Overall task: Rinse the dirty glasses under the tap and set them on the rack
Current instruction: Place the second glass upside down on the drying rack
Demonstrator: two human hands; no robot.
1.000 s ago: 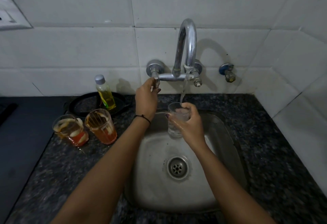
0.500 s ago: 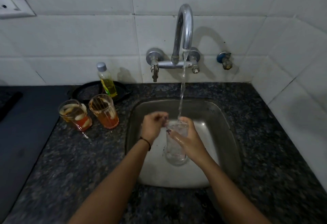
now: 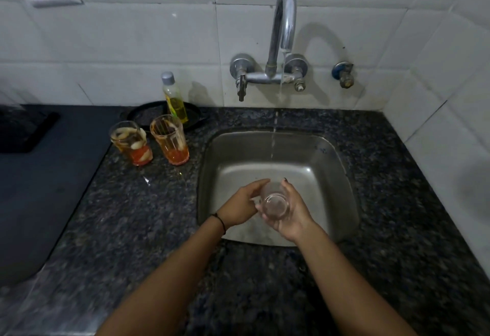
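No readable text; label on bottle (image 3: 173,99) too blurred to make out.

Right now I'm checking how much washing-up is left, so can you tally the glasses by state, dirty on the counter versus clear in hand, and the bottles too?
Dirty glasses with orange residue on the counter: 2, one beside the other
Clear glass held over the sink by the right hand, left hand touching it: 1
Bottle of yellow liquid: 1
Total: 4
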